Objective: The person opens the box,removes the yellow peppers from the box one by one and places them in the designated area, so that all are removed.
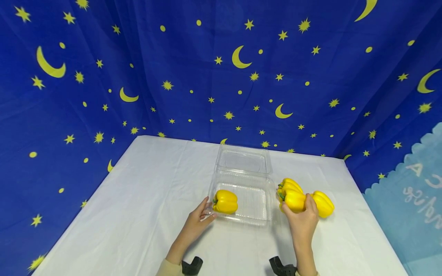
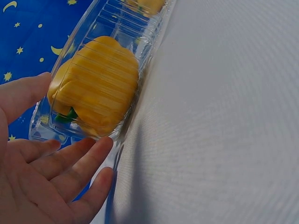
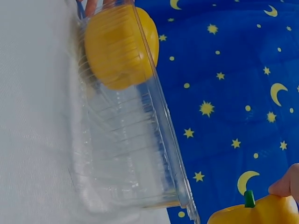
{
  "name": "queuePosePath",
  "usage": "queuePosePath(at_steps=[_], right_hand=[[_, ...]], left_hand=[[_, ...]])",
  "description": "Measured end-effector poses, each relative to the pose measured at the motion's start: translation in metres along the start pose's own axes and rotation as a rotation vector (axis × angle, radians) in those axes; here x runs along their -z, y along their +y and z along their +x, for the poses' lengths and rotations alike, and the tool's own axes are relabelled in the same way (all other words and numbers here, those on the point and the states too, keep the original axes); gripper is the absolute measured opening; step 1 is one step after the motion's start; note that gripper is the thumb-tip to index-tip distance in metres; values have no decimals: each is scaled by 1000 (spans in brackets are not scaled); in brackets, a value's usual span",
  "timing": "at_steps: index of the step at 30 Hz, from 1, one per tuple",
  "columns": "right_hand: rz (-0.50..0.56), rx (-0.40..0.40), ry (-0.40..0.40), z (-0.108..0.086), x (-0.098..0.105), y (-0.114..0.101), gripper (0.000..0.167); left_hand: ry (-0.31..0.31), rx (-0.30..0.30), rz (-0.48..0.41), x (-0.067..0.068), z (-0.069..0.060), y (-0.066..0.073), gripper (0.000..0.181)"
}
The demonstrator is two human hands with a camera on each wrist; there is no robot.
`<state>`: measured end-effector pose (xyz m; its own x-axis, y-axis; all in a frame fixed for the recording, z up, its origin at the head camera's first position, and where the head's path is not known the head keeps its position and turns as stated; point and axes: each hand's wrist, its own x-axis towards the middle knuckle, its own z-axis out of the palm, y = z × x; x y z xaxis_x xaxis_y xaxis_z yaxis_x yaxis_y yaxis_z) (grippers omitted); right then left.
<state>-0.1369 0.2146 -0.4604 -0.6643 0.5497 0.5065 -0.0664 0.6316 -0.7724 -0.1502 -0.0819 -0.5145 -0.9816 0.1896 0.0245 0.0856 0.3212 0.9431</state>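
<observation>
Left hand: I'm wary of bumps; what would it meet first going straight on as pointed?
Likely the clear rectangular plastic container, at its near-left corner, which the left hand may be touching.

My head view comes through bright and even, with soft shadows toward the near edge of the table and glints on the clear container. Both wrist views reach me dimmer and softer.

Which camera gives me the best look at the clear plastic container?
The head view: the clear plastic container fits wholly in frame, its lid open. The left wrist view shows one end close up but cuts off the other; the right wrist view shows it side-on, also cropped.
</observation>
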Motion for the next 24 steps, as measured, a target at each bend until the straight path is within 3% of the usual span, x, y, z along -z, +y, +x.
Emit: queuePosePath(at_steps=[24], right_hand=[[-3,6,-24,-5,0,16,72]], left_hand=[[1,-4,31,-1,1,-1,70]])
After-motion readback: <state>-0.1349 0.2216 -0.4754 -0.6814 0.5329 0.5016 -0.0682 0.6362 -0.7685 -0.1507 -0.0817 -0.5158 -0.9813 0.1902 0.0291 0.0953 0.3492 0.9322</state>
